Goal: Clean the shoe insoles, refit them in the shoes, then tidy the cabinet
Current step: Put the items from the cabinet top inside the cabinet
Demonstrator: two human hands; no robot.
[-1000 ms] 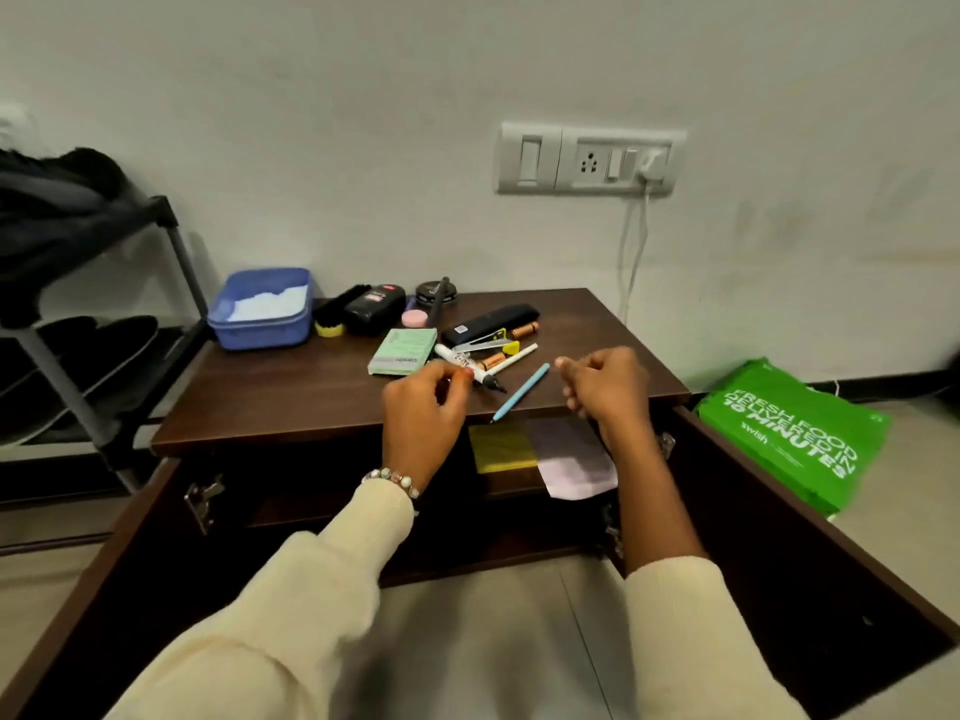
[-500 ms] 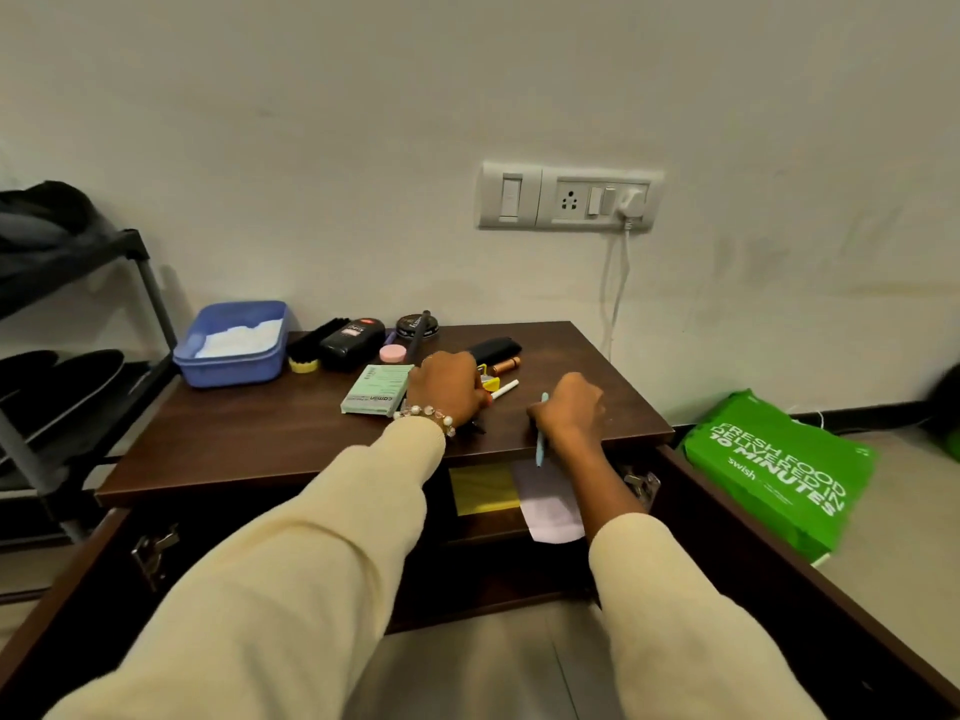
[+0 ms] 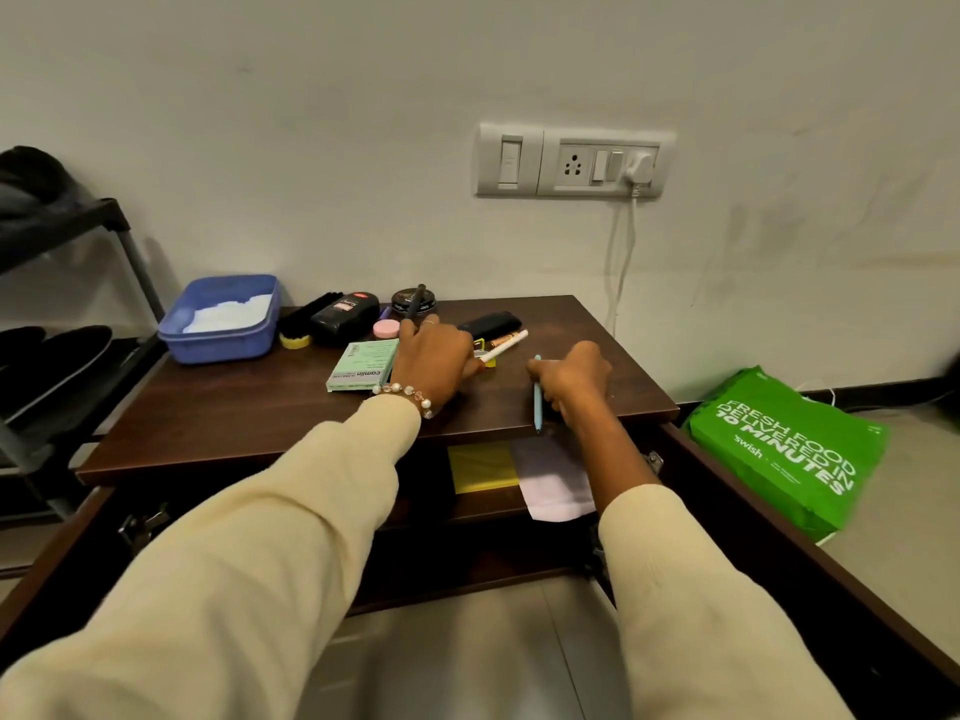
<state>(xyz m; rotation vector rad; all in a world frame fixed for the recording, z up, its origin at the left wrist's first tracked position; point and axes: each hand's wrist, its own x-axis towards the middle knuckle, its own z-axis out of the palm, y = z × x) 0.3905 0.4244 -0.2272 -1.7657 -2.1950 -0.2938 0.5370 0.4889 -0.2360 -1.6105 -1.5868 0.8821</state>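
Pens lie scattered on the cabinet [image 3: 249,407] top. The left hand [image 3: 434,358] grasps several pens, one black pen [image 3: 415,299] sticking up and a white pen [image 3: 505,345] poking out right. The right hand [image 3: 571,379] grasps a light blue pen [image 3: 537,402] near the front edge. Both cabinet doors stand open, yellow paper [image 3: 480,467] on the shelf inside.
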